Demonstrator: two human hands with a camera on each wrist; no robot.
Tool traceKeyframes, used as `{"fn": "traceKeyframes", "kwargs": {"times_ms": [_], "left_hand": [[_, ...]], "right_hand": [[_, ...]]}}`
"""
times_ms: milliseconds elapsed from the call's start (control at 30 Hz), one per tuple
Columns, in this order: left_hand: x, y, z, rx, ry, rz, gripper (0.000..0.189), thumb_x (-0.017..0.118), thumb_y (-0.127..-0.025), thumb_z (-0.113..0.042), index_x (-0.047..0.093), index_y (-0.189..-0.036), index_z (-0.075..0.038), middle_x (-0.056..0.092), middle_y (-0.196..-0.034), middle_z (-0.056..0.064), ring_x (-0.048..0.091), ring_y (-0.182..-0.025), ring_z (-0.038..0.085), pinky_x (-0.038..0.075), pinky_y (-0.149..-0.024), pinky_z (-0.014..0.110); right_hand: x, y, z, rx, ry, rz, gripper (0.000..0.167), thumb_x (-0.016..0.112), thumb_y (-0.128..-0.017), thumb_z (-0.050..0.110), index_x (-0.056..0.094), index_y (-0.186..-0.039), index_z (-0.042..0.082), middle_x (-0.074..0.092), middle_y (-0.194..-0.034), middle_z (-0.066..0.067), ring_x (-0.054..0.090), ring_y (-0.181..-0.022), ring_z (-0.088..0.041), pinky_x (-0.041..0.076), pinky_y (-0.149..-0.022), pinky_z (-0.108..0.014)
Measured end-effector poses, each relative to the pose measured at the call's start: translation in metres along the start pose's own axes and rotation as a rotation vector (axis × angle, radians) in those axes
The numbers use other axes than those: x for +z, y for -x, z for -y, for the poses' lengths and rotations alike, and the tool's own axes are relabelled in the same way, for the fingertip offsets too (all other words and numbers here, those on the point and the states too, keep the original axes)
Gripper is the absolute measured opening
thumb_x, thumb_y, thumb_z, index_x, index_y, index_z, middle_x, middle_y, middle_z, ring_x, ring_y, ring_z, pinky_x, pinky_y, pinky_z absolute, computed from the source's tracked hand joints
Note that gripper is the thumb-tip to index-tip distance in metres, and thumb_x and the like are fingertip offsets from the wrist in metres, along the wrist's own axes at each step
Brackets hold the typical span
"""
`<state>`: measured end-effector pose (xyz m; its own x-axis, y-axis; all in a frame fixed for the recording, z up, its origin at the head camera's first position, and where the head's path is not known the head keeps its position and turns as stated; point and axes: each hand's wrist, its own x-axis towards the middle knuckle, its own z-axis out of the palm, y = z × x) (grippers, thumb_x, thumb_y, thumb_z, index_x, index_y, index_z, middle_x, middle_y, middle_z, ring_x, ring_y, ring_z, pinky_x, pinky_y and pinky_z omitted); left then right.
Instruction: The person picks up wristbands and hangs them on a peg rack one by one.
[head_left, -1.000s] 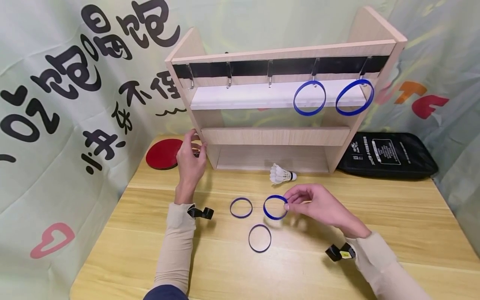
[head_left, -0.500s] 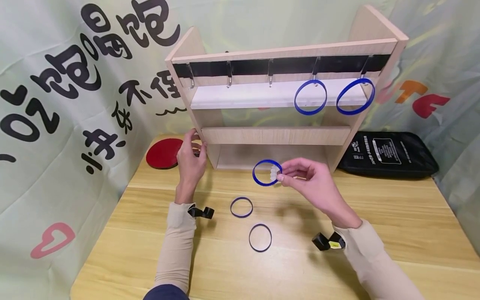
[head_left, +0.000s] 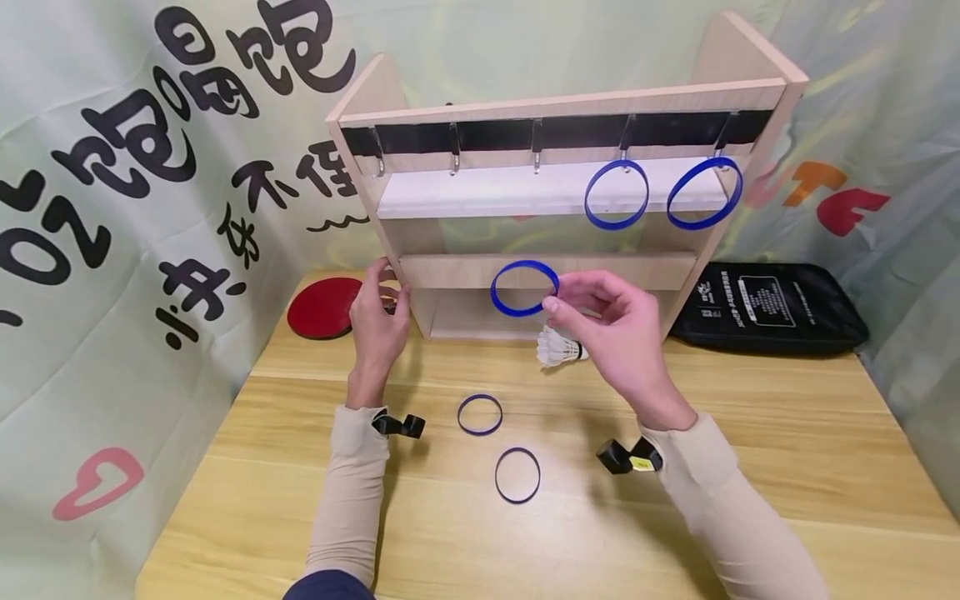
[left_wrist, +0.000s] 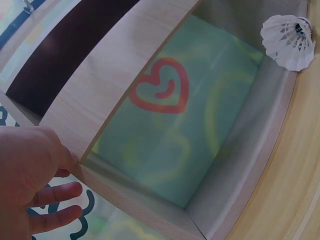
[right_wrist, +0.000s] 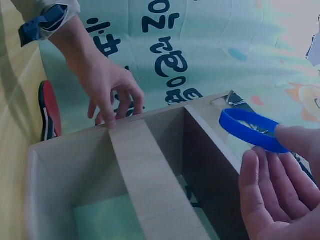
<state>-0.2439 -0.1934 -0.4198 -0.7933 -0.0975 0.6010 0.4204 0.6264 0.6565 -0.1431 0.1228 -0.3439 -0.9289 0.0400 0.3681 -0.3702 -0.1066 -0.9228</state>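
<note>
Head view: bright, even illumination is recorded. A pale glare patch is seen on the table (head_left: 570, 542) toward the lower edge. Soft shadows are cast on the wood, to the right of the left sleeve (head_left: 347, 500) and to the left of the right sleeve (head_left: 738, 517). Left wrist view: dimmer; edges of the shelf (left_wrist: 115, 75) are bowed by lens distortion. Right wrist view: bluish cast, low contrast; the backdrop (right_wrist: 215, 55) is washed out toward the upper right corner.
</note>
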Motion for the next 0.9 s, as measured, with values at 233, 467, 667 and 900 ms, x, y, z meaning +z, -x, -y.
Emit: {"fn": "traceKeyframes", "kwargs": {"times_ms": [233,467,667,900], "left_hand": [[0.001,-0.001,0.001,-0.005,-0.002,0.012,0.045,0.072,-0.105,-0.009,0.058,-0.148,-0.003,0.074,-0.128,0.022,0.076,-0.096,0.039,0.068,-0.087,0.053],[0.001,0.000,0.000,0.006,-0.010,-0.002,0.044,0.072,-0.104,-0.008,0.059,-0.146,-0.003,0.075,-0.126,0.022,0.076,-0.094,0.037,0.069,-0.085,0.052],[0.001,-0.001,0.000,0.013,-0.009,0.000,0.044,0.072,-0.104,-0.008,0.059,-0.146,-0.004,0.075,-0.126,0.022,0.076,-0.094,0.038,0.068,-0.085,0.054],[0.000,-0.001,0.000,0.011,-0.012,0.001,0.045,0.072,-0.104,-0.009,0.059,-0.147,-0.003,0.075,-0.127,0.023,0.076,-0.095,0.040,0.069,-0.085,0.054]], "right_hand": [[0.010,-0.022,0.005,-0.170,-0.094,-0.114,0.023,0.081,-0.092,-0.009,0.078,-0.111,0.002,0.084,-0.100,-0.002,0.079,-0.084,-0.012,0.069,-0.082,-0.027],[0.019,-0.045,0.010,-0.293,-0.127,-0.186,0.022,0.082,-0.092,-0.006,0.078,-0.113,0.001,0.083,-0.100,-0.001,0.079,-0.084,-0.013,0.069,-0.080,-0.029],[0.026,-0.059,0.013,-0.330,-0.131,-0.215,0.021,0.082,-0.094,-0.002,0.079,-0.112,0.008,0.083,-0.101,0.003,0.080,-0.088,-0.012,0.069,-0.080,-0.030],[0.031,-0.065,0.013,-0.287,-0.177,-0.267,0.023,0.083,-0.094,0.002,0.078,-0.117,0.002,0.082,-0.103,-0.003,0.080,-0.089,-0.016,0.068,-0.078,-0.030]]}}
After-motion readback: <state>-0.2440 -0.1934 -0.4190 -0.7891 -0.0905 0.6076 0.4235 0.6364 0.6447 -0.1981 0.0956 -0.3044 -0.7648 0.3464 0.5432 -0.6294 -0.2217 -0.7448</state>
